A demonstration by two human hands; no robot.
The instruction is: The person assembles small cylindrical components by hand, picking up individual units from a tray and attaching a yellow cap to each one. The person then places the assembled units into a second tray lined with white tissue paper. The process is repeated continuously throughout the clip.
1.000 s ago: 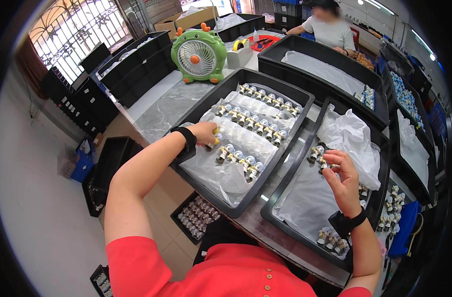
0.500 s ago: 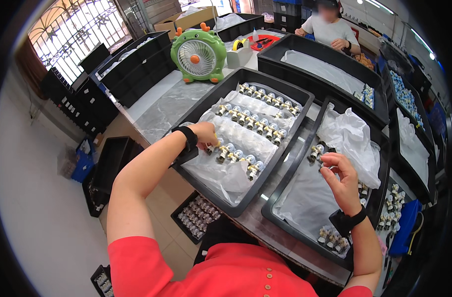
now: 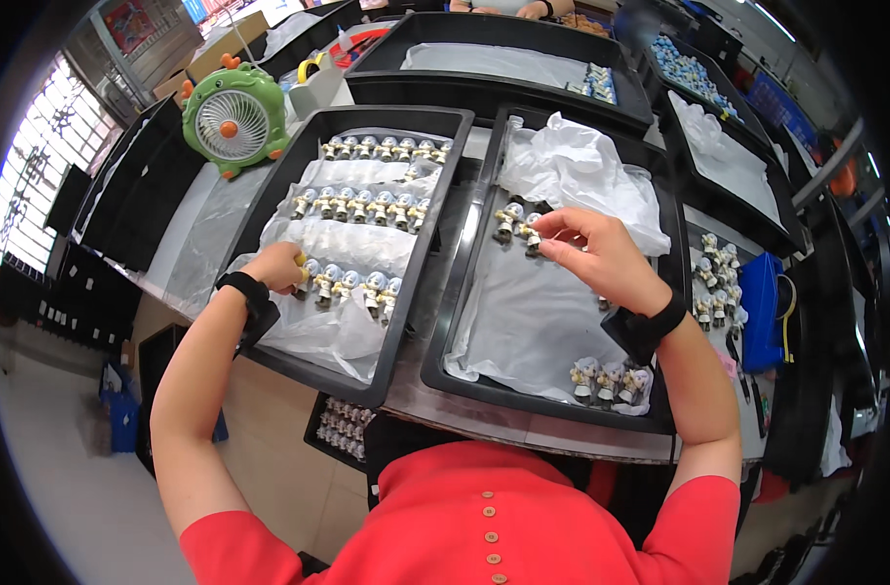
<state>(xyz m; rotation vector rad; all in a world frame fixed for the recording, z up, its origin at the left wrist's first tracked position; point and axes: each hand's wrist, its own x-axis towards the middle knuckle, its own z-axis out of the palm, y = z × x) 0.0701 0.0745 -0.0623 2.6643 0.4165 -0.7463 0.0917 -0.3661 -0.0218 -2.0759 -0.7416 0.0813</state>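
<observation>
Over the left tray, left hand curled at an end figurine, grip hidden. Over the right tray, right hand parted, fingertips beside another figurine.

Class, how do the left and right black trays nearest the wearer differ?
The left tray holds figurines in three rows; the right tray shows only small groups. The right tray has crumpled white sheeting heaped toward its far end; the left tray's lies flatter between rows. Both are black and rectangular.
</observation>
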